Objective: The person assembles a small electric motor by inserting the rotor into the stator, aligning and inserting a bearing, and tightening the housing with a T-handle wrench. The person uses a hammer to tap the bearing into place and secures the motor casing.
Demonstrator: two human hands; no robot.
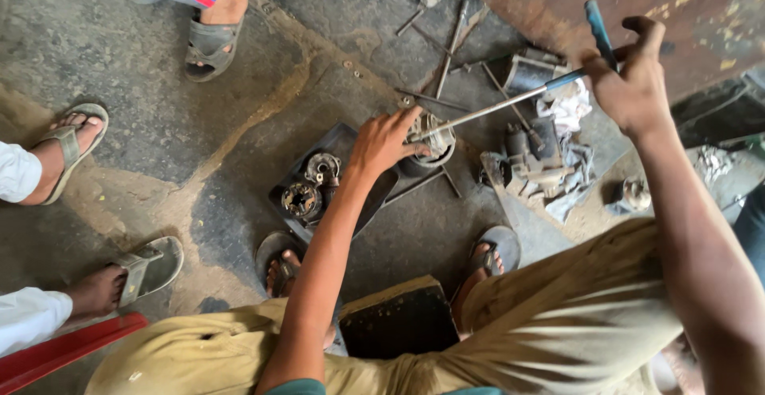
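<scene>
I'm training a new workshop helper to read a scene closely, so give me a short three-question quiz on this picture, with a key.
1. True or false: the right hand grips the blue-handled end of a long metal bar.
2. Which thing does the left hand rest on? A) a sandal B) the round metal part on the floor C) the white rag
3. Fill in: the dark tray beside the left forearm holds two round ____ parts.

Key: 1 true; 2 B; 3 metal.
</scene>
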